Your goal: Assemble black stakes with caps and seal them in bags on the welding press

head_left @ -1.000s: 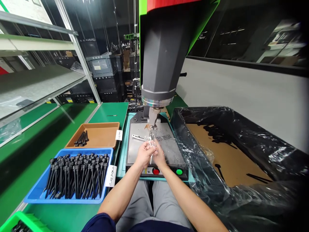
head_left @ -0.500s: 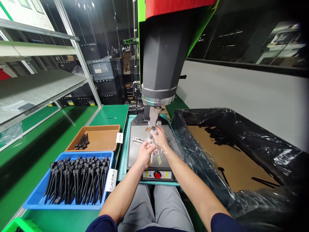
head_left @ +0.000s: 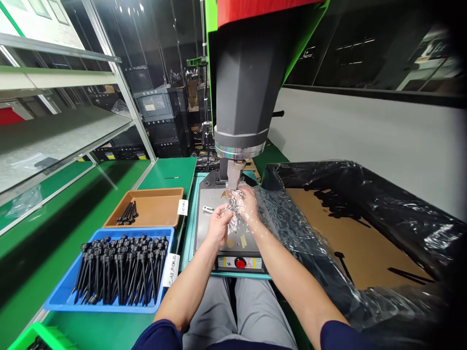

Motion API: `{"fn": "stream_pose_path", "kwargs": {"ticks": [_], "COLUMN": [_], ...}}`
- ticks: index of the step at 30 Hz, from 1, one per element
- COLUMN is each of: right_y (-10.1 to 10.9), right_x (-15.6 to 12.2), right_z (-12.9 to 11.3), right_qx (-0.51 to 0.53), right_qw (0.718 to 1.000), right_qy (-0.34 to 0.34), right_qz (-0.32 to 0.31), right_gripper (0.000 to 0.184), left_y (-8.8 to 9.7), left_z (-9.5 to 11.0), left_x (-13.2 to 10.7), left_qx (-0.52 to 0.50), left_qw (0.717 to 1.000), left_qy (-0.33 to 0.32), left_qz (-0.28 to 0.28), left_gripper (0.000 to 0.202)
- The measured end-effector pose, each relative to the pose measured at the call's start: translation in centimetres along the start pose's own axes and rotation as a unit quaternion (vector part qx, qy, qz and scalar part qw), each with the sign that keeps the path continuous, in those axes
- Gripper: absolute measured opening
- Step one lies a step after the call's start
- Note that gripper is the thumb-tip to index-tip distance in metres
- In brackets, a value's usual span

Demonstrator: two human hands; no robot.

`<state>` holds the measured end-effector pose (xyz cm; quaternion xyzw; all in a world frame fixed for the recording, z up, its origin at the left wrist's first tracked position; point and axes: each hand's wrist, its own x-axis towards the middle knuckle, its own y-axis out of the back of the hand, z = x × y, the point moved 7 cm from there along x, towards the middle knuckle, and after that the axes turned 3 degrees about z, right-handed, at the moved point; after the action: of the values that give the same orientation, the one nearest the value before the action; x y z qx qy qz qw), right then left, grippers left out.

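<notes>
Both my hands work over the metal plate (head_left: 209, 231) of a press machine, right below its horn (head_left: 233, 173). My left hand (head_left: 218, 224) pinches the near edge of a crinkled clear plastic film (head_left: 237, 214). My right hand (head_left: 248, 206) is closed on the same film a little farther in, close under the horn. The film spreads over the plate toward the right. What lies under the film is hidden.
A blue tray (head_left: 65, 297) holds several black pins, with an orange tray (head_left: 156, 209) with a few pins behind it. A cardboard box lined with black plastic (head_left: 346, 233) stands to the right. A red button (head_left: 240, 263) sits on the machine's front. Metal shelves (head_left: 54, 131) run along the left.
My right hand has moved away from me, from beside the left hand to just under the horn, drawing the film with it. The left hand has shifted slightly forward.
</notes>
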<state>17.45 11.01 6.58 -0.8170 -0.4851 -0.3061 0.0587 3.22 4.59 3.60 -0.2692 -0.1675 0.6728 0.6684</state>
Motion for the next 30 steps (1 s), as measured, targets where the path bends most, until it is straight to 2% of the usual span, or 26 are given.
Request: {"fn": "stream_pose_path", "kwargs": {"ticks": [4, 7, 9, 12, 15, 17, 20, 22, 25, 27, 30], "right_y": [1.3, 1.3, 1.2, 1.3, 2.2, 3.0, 4.0, 4.4, 4.9, 5.2, 5.5], "right_x": [-2.6, -5.4, -7.9, -12.7, -18.0, -20.9, -23.6, -23.9, -22.7, -21.1, -18.8], "right_z": [0.7, 2.3, 3.5, 4.8, 5.1, 4.8, 4.2, 3.6, 2.7, 2.0, 0.6], "right_qx": [0.032, 0.114, 0.197, 0.3, 0.327, 0.313, 0.285, 0.27, 0.246, 0.226, 0.213], "right_qw": [0.997, 0.983, 0.954, 0.885, 0.831, 0.818, 0.823, 0.835, 0.864, 0.887, 0.914], "right_qy": [-0.05, -0.142, -0.228, -0.352, -0.438, -0.463, -0.46, -0.44, -0.396, -0.36, -0.299], "right_qz": [0.039, 0.021, -0.002, -0.051, -0.102, -0.136, -0.176, -0.189, -0.19, -0.182, -0.173], "right_gripper": [0.033, 0.041, 0.046, 0.049, 0.049, 0.05, 0.051, 0.05, 0.051, 0.05, 0.047], "left_y": [0.4, 1.0, 1.5, 2.5, 3.3, 3.7, 4.0, 4.3, 5.1, 6.1, 7.7], "left_z": [-0.1, -0.3, -0.5, -0.9, -1.5, -1.8, -2.2, -2.5, -2.8, -2.8, -1.6], "left_x": [0.2, 0.5, 0.7, 0.7, 0.5, 0.2, -0.1, -0.2, -0.2, -0.4, -1.6], "left_qx": [-0.004, 0.001, 0.004, 0.027, 0.059, 0.07, 0.082, 0.098, 0.128, 0.163, 0.236], "left_qw": [1.0, 1.0, 1.0, 0.999, 0.997, 0.997, 0.996, 0.995, 0.992, 0.986, 0.964], "left_qy": [0.011, 0.008, -0.007, -0.036, -0.029, -0.015, 0.003, 0.008, 0.007, -0.009, -0.088], "left_qz": [0.003, 0.002, 0.005, 0.013, 0.027, 0.032, 0.022, 0.014, 0.01, 0.03, 0.092], "left_gripper": [0.061, 0.063, 0.064, 0.063, 0.064, 0.066, 0.066, 0.066, 0.061, 0.054, 0.046]}}
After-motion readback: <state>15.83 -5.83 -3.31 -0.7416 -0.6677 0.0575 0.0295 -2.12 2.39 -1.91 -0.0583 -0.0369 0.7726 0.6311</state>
